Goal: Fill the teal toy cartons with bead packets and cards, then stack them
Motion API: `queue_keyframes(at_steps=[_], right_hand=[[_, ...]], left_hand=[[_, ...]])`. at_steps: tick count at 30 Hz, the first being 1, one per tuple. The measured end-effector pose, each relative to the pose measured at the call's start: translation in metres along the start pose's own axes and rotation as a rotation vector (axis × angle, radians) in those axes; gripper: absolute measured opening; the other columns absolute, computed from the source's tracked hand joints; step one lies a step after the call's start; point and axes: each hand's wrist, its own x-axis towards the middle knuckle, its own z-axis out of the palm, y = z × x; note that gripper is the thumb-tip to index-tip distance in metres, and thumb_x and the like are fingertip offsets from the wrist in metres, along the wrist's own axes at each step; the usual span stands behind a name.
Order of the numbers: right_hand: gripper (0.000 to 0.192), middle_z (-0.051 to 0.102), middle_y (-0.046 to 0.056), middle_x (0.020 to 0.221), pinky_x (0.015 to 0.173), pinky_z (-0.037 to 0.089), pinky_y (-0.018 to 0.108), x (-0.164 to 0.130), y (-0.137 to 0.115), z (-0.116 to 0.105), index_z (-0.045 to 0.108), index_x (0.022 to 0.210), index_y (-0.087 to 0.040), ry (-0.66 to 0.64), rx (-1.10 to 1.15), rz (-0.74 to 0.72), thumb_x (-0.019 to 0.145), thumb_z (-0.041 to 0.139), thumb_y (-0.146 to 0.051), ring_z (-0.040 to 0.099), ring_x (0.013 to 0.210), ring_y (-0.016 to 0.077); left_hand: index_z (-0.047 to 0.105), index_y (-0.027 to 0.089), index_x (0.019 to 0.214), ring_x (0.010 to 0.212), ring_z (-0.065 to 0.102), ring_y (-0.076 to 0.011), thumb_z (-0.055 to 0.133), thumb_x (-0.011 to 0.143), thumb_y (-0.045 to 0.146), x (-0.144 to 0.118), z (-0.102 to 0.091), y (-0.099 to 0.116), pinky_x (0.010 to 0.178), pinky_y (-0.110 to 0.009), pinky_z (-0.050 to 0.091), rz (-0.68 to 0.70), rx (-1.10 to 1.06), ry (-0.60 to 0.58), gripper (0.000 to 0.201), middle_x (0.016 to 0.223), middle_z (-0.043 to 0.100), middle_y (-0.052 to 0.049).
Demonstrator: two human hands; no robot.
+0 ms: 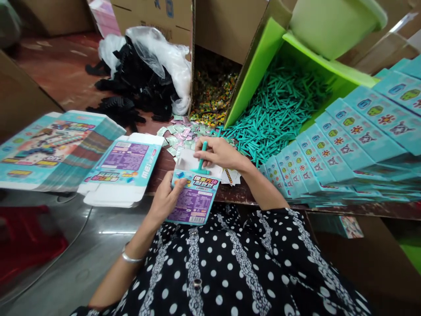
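Hidden, cropped and unreadable parts

The lower end of the teal plastic T-shaped tool (201, 159) is sunk inside the small printed cardboard box (193, 197), whose print is too small to read; the left hand (166, 197) covers the box's left edge. The row of light-blue flat cartons (348, 140) runs off the right edge, and the green plastic bin (315, 26) off the top.
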Motion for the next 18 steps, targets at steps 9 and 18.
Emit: queue_keyframes(at_steps=[9,18], right_hand=[[0.033,0.082,0.013,0.114,0.080,0.062,0.028,0.069,0.057,-0.053,0.069,0.123,-0.015,0.195,-0.461,0.150,0.117,0.040,-0.030,0.081,0.092,0.0192],[0.045,0.071,0.026,0.149,0.115,0.054,0.044,0.192,0.137,-0.092,0.064,0.150,-0.007,0.220,-1.062,0.359,0.107,0.054,-0.017,0.067,0.140,0.0351]], left_hand=[[0.061,0.024,0.096,0.087,0.067,-0.0301,0.058,0.088,0.082,0.015,0.003,-0.035,0.075,-0.038,0.050,-0.142,-0.023,0.033,0.059,0.090,0.072,-0.005],[0.067,0.020,0.095,0.092,0.071,-0.0333,0.067,0.074,0.098,0.031,0.008,-0.070,0.078,-0.039,0.051,-0.282,-0.180,0.046,0.080,0.092,0.077,-0.008]])
